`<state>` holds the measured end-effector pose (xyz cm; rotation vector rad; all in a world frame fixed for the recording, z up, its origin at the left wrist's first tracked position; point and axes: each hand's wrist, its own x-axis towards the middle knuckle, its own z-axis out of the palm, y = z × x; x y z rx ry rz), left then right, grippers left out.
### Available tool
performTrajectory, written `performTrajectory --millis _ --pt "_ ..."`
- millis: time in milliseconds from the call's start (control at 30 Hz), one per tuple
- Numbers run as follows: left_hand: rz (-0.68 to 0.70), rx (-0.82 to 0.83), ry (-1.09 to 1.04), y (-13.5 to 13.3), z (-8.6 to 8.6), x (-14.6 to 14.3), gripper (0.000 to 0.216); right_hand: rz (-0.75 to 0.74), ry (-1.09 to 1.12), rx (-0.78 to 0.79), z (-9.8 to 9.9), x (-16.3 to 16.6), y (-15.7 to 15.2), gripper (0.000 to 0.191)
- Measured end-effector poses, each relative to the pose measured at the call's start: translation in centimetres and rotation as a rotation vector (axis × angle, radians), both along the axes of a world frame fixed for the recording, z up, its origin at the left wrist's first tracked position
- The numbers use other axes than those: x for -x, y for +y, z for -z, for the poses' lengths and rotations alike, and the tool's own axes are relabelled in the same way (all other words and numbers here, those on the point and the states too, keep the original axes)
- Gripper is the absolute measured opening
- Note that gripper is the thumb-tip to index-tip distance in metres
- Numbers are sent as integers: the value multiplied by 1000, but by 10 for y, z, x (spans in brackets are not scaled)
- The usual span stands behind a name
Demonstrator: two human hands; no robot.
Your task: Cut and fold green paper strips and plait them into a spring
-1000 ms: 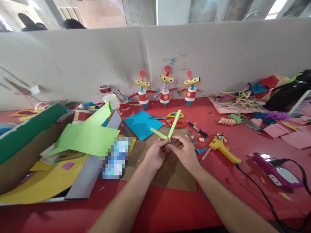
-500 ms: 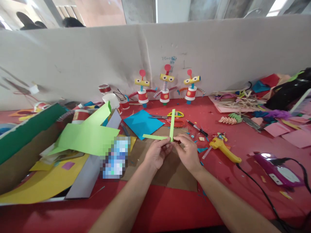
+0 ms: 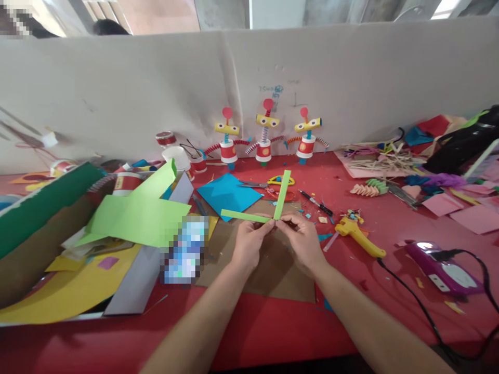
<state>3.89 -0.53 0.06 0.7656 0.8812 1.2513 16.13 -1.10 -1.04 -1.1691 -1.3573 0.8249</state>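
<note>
Two light green paper strips meet at a corner between my fingertips, above a brown cardboard sheet (image 3: 288, 275). One paper strip (image 3: 283, 195) points up and away; the other paper strip (image 3: 241, 215) runs out to the left. My left hand (image 3: 251, 241) pinches the corner from the left. From the right, my right hand (image 3: 302, 239) pinches the same joint with thumb and fingers. Just beyond lie a blue paper square (image 3: 229, 195) and yellow-handled scissors (image 3: 278, 180). The exact overlap of the strips is partly hidden by my fingers.
Three paper-cup robot figures (image 3: 264, 150) stand along the grey partition. At right are a yellow glue gun (image 3: 360, 237) with its cord, a purple power socket (image 3: 444, 270) and a pen (image 3: 315, 202). A box (image 3: 39, 223) of coloured paper and a blurred phone (image 3: 186, 250) are at left.
The upright strip has tilted to the right, and the sideways strip now slopes more. Both hands have shifted slightly, still pinching the corner.
</note>
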Motion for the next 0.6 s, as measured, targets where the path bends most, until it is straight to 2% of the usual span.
performTrajectory --millis 100,233,300,400,500,600 --pt "-7 5 -9 1 -1 1 18 -21 80 61 -1 0 0 18" --pt "27 177 -131 6 -3 6 17 -86 177 82 -1 2 -2 24" --pt "39 274 -178 8 -3 8 16 -94 91 27 -2 3 -3 27" --pt "80 353 -223 9 -3 9 14 -7 -144 -119 -2 3 -5 20" --pt "108 359 -240 8 -4 10 13 49 -295 -236 -2 2 -6 13" --pt "128 340 -238 8 -6 10 13 52 -336 -272 -2 0 -6 11"
